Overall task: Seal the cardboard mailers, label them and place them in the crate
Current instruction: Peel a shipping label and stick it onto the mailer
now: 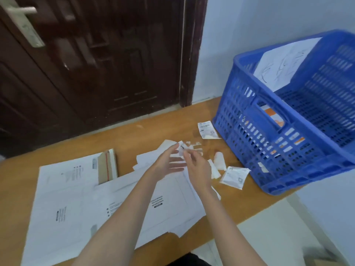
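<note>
I am holding both hands together over the middle of the frame, just above the scatter of white paper on the wooden worktop (57,150). My right hand (196,169) is pinching a small white label (182,147) by its lower edge, a narrow grip between thumb and fingertips, so the printed face stays clear of my skin. My left hand (169,162) is lying open beside it, fingers loosely spread and holding nothing; the blur there keeps me from telling whether its fingertips are touching the label, though I judge it is placed to steady or peel the backing. Directly below my forearms the flat white cardboard mailers (163,200) are lying overlapped across the lower centre and lower left of the frame, print facing up, ready to take a label. One brown-lined mailer flap with a red tear strip (107,166) is showing at centre left, tucked under the white sheets. Torn backing scraps (219,160) and two more printed slips (207,129) are lying loose to the right of my hands, just beside the blue crate (269,146). The crate is sitting tilted at the right of the frame, overhanging the worktop's edge, with white and orange packages visible through its slots, so some are already inside. I judge the labelling step is in hand.
</note>
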Motion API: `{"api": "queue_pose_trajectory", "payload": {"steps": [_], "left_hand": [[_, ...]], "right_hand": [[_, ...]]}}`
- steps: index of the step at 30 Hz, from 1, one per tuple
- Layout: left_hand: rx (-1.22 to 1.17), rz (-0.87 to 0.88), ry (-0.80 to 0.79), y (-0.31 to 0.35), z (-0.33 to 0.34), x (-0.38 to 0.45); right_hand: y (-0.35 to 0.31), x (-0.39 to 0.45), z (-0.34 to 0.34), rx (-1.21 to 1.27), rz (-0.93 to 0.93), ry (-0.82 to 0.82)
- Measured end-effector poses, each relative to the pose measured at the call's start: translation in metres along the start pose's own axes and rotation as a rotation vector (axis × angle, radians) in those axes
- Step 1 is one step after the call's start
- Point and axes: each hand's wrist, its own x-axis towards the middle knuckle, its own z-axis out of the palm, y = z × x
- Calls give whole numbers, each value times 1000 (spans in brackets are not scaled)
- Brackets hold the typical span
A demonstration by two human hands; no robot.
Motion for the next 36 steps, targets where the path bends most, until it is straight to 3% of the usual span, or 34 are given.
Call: {"api": "queue_pose_trajectory", "payload": {"steps": [2,7,11,14,16,18,20,23,25,29,36], "left_hand": [[-50,77,23,-4,-19,-6],[32,152,296,-19,-56,-21],[29,177,429,-34,-72,-27],[15,162,524,-47,-80,-31],[-51,124,563,-57,-84,-33],[-121,90,545,-66,-85,-39],[-115,69,553,-75,-86,-41],[-91,65,577,-87,-86,-42],[-110,45,548,-90,-84,-45],[-89,-33,501,-93,-77,-52],[20,-37,547,-107,-68,-49]], "right_hand": [[-2,-5,15,-21,-46,-98],[-3,-20,51,-108,-173,-289],[-7,-33,70,-114,-297,-335],[-6,-39,77,-181,-291,-353],[-6,-43,77,-206,-226,-405],[-5,-48,73,39,-10,-472],[0,-49,70,184,170,-437],[10,-45,72,65,173,-333],[14,-42,74,7,232,-352],[13,-36,75,294,622,-416],[22,-42,86,250,656,-333]]}}
